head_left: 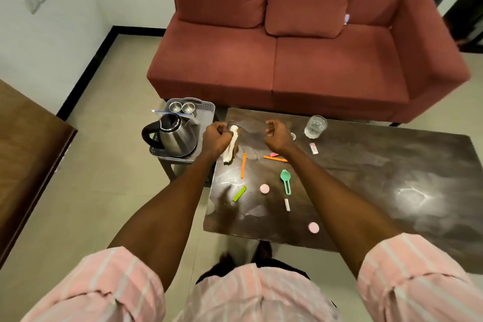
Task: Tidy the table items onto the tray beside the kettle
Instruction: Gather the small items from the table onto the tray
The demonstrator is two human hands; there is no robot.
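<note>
While the left hand point(217, 136) is gripping a white cloth point(231, 145) hanging below its fingers, the right hand point(277, 133) is hovering loosely curled, empty.

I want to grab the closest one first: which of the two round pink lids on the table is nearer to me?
The pink lid by the table's near edge; the other pink lid lies farther in, left of the green spoon.

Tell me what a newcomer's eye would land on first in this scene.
First the red sofa filling the far side, behind the dark table. Then the two bare arms reaching in: the left hand grips a crumpled white cloth at the table's left edge, the right hand hovers curled beside it. Bright bits dot the table, like the green spoon, and a steel kettle sits on the grey tray at left.
</note>
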